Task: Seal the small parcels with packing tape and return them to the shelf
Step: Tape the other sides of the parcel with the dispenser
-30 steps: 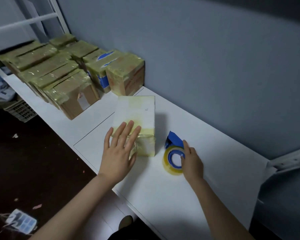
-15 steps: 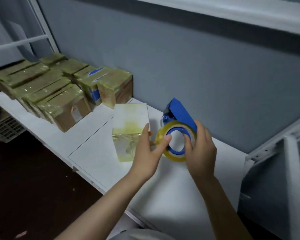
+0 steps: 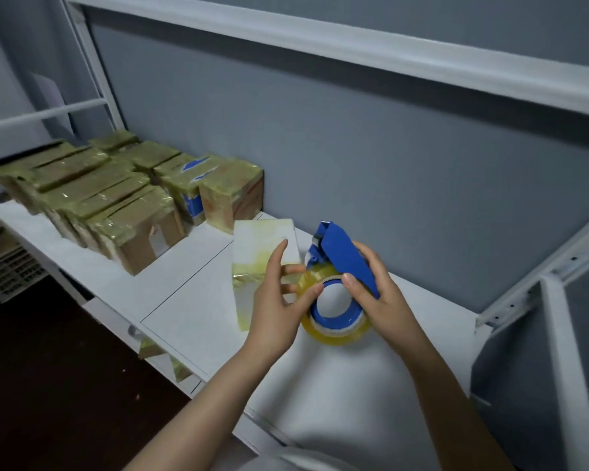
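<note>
White parcel (image 3: 262, 243) partly behind left hand (image 3: 279, 311), tape dispenser (image 3: 340, 253) partly under right hand (image 3: 385, 300), basket (image 3: 4, 273) cut by left edge.

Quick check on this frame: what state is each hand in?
Left hand: pinching the edge of the yellowish clear tape roll.
Right hand: holding the blue plastic tape dispenser.

Blue dispenser (image 3: 346, 256), yellowish tape roll (image 3: 334, 331)

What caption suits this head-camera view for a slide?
Right hand grips a blue plastic tape dispenser while the left hand pinches its yellowish tape roll beside a white rectangular parcel.
</note>
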